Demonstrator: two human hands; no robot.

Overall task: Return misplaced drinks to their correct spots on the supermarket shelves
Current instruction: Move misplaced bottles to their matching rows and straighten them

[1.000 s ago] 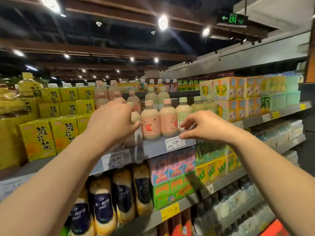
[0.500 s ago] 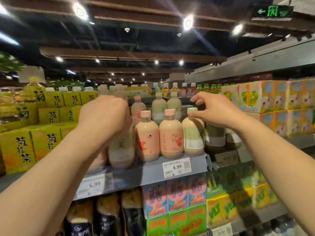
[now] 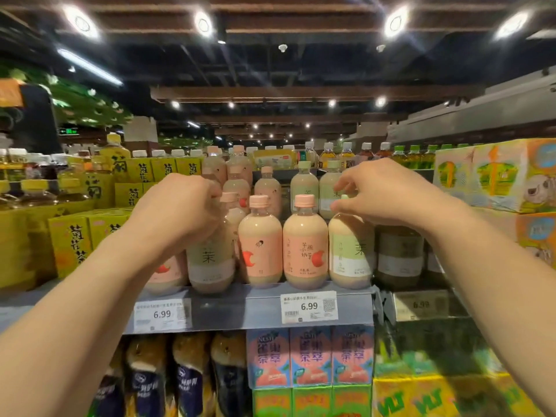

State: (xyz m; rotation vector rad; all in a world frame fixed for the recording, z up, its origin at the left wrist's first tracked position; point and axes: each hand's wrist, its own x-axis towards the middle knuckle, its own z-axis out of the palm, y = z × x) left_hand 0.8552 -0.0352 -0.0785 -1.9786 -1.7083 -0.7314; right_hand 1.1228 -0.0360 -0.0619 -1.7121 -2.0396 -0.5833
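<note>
Head view: left hand (image 3: 177,212) fingers grasp green-label bottle (image 3: 210,260); right hand (image 3: 388,194) fingers pinch green-cap bottle (image 3: 350,251)

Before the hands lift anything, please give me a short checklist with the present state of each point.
1. Left hand closed on the top of the green-label bottle: ok, though the hand hides the cap.
2. Right hand on the cap of the other green-label bottle: ok, fingertips pinch it.
3. Both bottles upright on the shelf: ok.
4. Two pink-label bottles between them untouched: ok.
5. Left bottle in its correct spot: not ok, pink-label bottles stand on either side of it.
6. Price tag matches the green flavour: cannot tell, print too small.
</note>
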